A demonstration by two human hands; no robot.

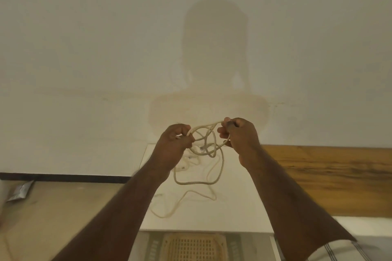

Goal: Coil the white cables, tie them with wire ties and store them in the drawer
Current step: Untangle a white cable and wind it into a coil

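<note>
Holding a white cable (204, 140) up in front of the wall (84, 48), both hands are working at chest height above the desk (239, 207). The left hand (172, 144) is pinching the loops at their left side, its fingers (184, 128) curled tight on the cord, and the right hand (239, 135) is gripping the right side, its fingers (222, 131) curled round the strand and the thumb pressing on top. Between the two hands several loops are crossing over each other; I cannot tell exactly how many turns there are. From the held bundle the cable is hanging down and trailing onto the white desk top, where loose curves of white cord (186, 199) are lying near the middle, reaching toward the front left; whether that slack is one cable or two I cannot tell. The desk's front edge is running across just below the slack, and its left edge is sitting close beside the left forearm. To the right a wooden panel (331, 176) is butting against the desk's right side. On the left, a tan floor (63, 207) is meeting a dark skirting strip (63, 177) at the foot of the wall, and one small silvery packet (20, 192) is lying near the left border. Below the desk's front edge a woven, lattice-patterned surface (193, 246) is showing. One striped cloth (339, 250) is peeking in at the lower right. A shadow of the person is falling on the wall.
</note>
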